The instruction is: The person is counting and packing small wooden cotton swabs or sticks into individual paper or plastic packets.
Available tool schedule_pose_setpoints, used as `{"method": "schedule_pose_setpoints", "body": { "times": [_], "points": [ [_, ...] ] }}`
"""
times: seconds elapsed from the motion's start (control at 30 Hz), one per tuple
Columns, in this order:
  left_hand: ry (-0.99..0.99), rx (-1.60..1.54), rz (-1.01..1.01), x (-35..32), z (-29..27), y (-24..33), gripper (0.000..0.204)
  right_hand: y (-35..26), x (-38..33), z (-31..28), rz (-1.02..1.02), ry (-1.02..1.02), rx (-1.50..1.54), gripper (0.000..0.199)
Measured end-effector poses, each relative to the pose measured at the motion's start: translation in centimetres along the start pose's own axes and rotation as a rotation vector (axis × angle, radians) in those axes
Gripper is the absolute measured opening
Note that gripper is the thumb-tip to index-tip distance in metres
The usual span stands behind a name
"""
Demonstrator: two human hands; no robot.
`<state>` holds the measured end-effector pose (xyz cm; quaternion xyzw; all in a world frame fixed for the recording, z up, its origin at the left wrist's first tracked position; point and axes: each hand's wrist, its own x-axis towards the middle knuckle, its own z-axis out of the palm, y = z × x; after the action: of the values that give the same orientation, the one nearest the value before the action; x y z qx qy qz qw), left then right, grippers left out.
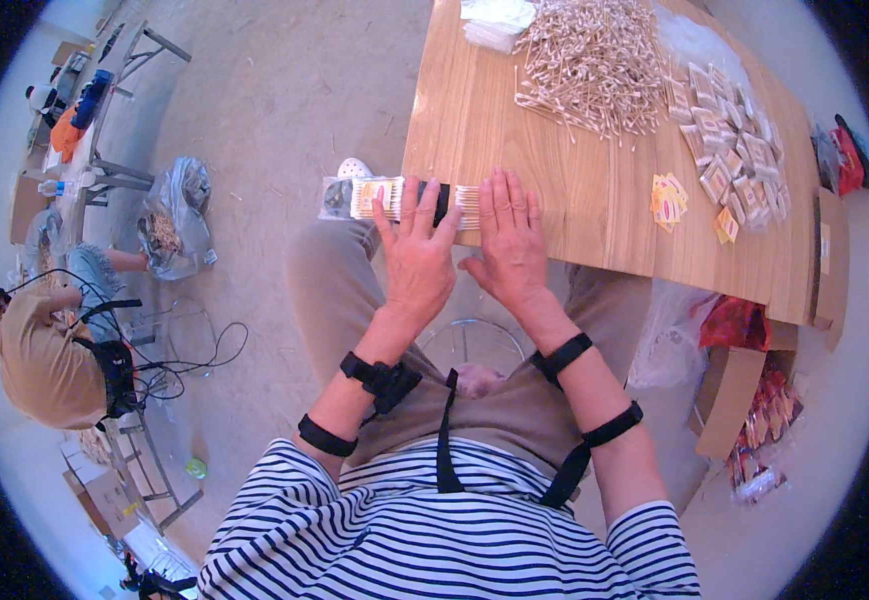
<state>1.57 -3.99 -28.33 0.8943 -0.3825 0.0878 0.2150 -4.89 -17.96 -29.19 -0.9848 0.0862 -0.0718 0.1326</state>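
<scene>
At the near left corner of the table, my left hand [420, 255] lies palm down with fingers stretched over a clear bag [335, 198] holding a yellow-and-white printed card [383, 197]. The bag juts past the table's left edge. A black strip [443, 203] shows by the left fingertips. Flat beside it, my right hand [511, 235] rests with fingers straight and close together, touching a neat row of cotton swabs [469, 206]. What lies under both palms is hidden. A large heap of loose cotton swabs [595, 65] sits farther back on the table [575, 200].
Packed swab bundles [740, 160] pile up at the right, near loose yellow cards [668, 200]. Clear bags [500, 20] lie at the back. An open cardboard box [735, 395] stands below the table's right side. Another person [55, 350] sits at the far left.
</scene>
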Motion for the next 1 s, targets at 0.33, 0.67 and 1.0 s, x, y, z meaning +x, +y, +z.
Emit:
{"method": "schedule_pose_setpoints", "body": {
  "times": [0.33,0.67,1.0],
  "points": [
    [0.01,0.009,-0.016,0.3,-0.1,0.1,0.037,0.1,-0.1,0.1,0.003,-0.012,-0.012,0.112],
    [-0.013,0.005,-0.028,0.7,0.3,-0.1,0.034,0.0,0.0,0.0,0.005,-0.011,-0.022,0.11],
    [0.004,0.023,-0.047,1.2,0.6,-0.2,0.037,0.1,0.0,0.0,0.001,-0.008,-0.009,0.11]
  ]
}}
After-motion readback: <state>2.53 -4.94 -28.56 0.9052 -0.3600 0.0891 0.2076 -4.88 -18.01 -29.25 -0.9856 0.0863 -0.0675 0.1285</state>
